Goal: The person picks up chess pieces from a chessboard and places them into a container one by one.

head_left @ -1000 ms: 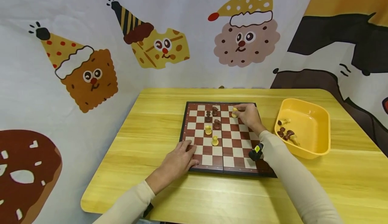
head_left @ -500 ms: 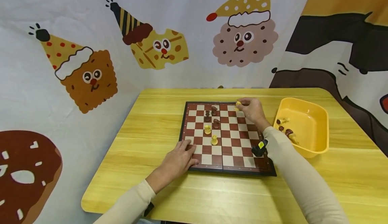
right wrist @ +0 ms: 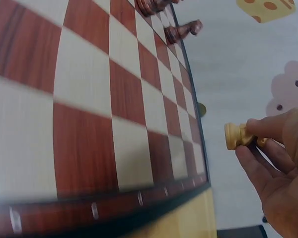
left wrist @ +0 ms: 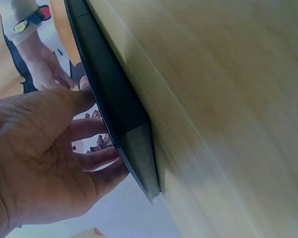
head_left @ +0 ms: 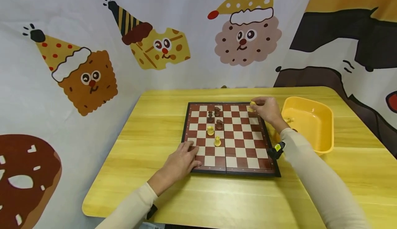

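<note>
In the head view my right hand (head_left: 269, 112) pinches a pale yellow chess piece (head_left: 252, 106) over the far right corner of the chessboard (head_left: 238, 135). Seen from the right wrist, thumb and fingers grip that chess piece (right wrist: 233, 136) with its round base pointing toward the board; its top is partly hidden by the fingers. My left hand (head_left: 182, 163) rests on the board's near left edge, its fingers lying over the rim, as the left wrist view also shows. Three dark chess pieces (head_left: 219, 124) and two yellow ones (head_left: 210, 130) stand on the board's left half.
A yellow plastic tub (head_left: 324, 129) stands right of the board, partly behind the right forearm, with a few chess pieces (head_left: 289, 120) visible in it. The wooden table (head_left: 149, 129) meets a wall hanging (head_left: 186, 79) printed with cartoon snacks at its far side.
My right hand has carried the yellow chess piece rightward along the board's far side to the far right corner. The left hand stays on the board's edge. The head view shifts slightly.
</note>
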Available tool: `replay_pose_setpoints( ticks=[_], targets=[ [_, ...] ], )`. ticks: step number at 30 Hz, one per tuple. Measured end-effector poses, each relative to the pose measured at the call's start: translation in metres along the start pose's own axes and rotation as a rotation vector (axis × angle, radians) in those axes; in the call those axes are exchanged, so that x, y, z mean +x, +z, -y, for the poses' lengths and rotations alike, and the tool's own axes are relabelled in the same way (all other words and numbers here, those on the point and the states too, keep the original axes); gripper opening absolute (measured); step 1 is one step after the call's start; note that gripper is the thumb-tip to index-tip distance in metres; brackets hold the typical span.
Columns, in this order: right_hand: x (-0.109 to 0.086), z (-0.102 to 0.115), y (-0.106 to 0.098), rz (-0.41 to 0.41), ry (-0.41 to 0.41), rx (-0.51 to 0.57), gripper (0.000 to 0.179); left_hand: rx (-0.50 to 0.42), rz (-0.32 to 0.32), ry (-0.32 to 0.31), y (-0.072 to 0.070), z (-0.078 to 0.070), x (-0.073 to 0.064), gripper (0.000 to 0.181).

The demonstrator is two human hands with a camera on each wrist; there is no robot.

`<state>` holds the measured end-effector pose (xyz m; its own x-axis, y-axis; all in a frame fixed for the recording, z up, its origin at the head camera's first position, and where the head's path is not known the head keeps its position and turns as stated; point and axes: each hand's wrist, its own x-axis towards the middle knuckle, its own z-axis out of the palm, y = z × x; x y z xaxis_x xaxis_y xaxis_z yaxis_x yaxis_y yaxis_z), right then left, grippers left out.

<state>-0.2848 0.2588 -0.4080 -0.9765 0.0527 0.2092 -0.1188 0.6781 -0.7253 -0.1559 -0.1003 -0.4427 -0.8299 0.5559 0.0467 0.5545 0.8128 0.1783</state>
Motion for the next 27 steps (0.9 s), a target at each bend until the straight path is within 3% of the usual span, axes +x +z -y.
replay_pose_setpoints(
  ticks=[18, 27],
  targets=[
    [-0.028, -0.021, -0.08, 0.0, 0.004, -0.116, 0.037, -0.022, -0.012, 0.024, -0.002, 0.0, -0.002, 0.057],
    [-0.042, -0.044, -0.107, -0.079, 0.063, -0.143, 0.04, -0.023, -0.015, 0.022, -0.003, 0.001, -0.002, 0.056]
  ],
)
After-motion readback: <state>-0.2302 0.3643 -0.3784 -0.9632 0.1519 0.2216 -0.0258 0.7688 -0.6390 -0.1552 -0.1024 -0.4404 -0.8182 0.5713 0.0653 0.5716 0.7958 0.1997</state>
